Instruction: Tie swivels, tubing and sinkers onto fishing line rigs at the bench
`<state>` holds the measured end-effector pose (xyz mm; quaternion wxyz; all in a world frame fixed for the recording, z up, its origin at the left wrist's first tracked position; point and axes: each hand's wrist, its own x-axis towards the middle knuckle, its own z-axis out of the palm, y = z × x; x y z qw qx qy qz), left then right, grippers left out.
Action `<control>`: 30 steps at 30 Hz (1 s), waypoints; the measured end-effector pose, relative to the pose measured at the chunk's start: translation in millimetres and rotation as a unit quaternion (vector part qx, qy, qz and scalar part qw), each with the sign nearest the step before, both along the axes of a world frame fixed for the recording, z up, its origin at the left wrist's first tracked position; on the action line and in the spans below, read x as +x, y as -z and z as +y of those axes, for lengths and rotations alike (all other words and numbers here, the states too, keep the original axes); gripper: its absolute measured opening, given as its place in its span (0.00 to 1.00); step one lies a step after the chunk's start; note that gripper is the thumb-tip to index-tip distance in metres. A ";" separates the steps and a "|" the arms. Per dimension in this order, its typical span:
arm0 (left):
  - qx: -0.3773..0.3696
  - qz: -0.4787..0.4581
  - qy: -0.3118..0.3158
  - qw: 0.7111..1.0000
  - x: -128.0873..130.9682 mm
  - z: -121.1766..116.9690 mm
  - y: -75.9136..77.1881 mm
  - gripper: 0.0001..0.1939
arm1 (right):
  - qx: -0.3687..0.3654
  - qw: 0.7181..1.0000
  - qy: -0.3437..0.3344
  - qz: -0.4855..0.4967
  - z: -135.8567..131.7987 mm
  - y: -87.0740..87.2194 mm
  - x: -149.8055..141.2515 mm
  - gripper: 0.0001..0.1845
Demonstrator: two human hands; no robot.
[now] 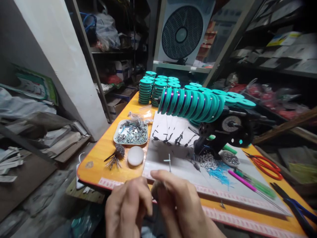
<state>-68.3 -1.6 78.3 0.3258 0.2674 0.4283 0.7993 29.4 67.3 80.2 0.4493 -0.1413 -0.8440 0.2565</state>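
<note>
My left hand [130, 203] and my right hand [179, 200] are close together in front of the table's near edge. The fingers of both are curled in a pinch. A small dark bit shows between them, too hidden to name. Just beyond my right hand, a thin pale T-shaped piece [168, 161] rises over the white board [158, 152]. Several small dark weights with wire loops [167, 138] lie across that board. A black winding stand [210, 142] carries a row of teal spools [190, 102] above it.
Left on the orange table [99, 162] are a tray of small metal parts [131, 132], a white round lid [135, 155] and a dark bundle [116, 155]. Rightward lie silver beads [208, 162], blue snippets [221, 175], a pink-handled tool [242, 180], red scissors [267, 167] and pliers [292, 201].
</note>
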 end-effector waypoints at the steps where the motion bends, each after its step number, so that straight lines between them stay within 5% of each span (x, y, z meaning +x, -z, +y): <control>1: -0.010 -0.080 0.036 0.996 0.7 2.4 -2.0 0.27 | -0.109 0.994 -0.022 0.021 -2.4 0.4 -1.7 0.14; 4: 0.008 -0.267 0.120 0.956 2.4 10.1 -6.9 0.27 | -0.432 0.886 -0.140 0.096 -5.8 -3.3 -6.5 0.10; 6: 0.027 -0.347 0.146 0.926 3.2 12.5 -9.3 0.25 | -0.552 0.802 -0.194 0.120 -4.7 -7.8 -7.9 0.14; 8: 0.039 -0.379 0.150 0.912 3.8 12.2 -10.4 0.23 | -0.604 0.760 -0.207 0.126 -3.1 -11.4 -7.6 0.17; 10: 0.043 -0.367 0.146 0.918 3.8 9.9 -9.9 0.24 | -0.597 0.770 -0.193 0.118 -3.3 -12.9 -6.1 0.15; 12: 0.035 -0.312 0.133 0.940 2.9 6.9 -9.0 0.24 | -0.505 0.847 -0.134 0.098 -6.3 -12.5 -4.3 0.09; 14: 0.013 -0.235 0.109 0.966 1.3 4.3 -9.1 0.25 | -0.334 0.940 -0.036 0.068 -11.7 -11.5 -2.8 0.08; 16: -0.005 -0.188 0.092 0.978 -0.3 3.6 -10.6 0.26 | -0.197 0.979 0.040 0.043 -17.4 -11.0 -2.4 0.10; 17: -0.007 -0.192 0.098 0.976 -1.0 4.2 -11.6 0.26 | -0.190 0.980 0.048 0.039 -19.7 -11.0 -2.8 0.10; 19: 0.003 -0.248 0.131 0.960 -1.9 7.3 -13.2 0.27 | -0.308 0.950 0.003 0.061 -21.3 -11.7 -4.5 0.08; 22: 0.010 -0.361 0.188 0.913 -2.8 13.8 -13.1 0.26 | -0.567 0.806 -0.116 0.125 -16.0 -14.0 -8.2 0.14; 24: 0.010 -0.410 0.204 0.889 -2.9 16.9 -12.4 0.24 | -0.648 0.732 -0.144 0.153 -10.1 -15.8 -10.2 0.21; 30: 0.007 -0.457 0.162 0.875 -0.7 18.7 -15.1 0.22 | -0.689 0.697 -0.122 0.157 -3.8 -17.5 -11.2 0.25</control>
